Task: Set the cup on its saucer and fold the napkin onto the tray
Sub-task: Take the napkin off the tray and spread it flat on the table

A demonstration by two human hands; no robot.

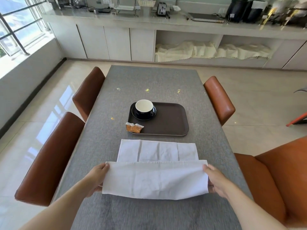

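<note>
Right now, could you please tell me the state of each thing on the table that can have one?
cup: upright on its saucer, looks empty.
saucer: on the tray's far left corner.
tray: flat on the table.
sachets: lying over the tray's near left rim.
napkin: on the table, near edge lifted and half folded over.
left hand: grips the napkin's left end.
right hand: grips its right end.

The napkin hides most fingers of both hands; the near table surface is blurred.
</note>
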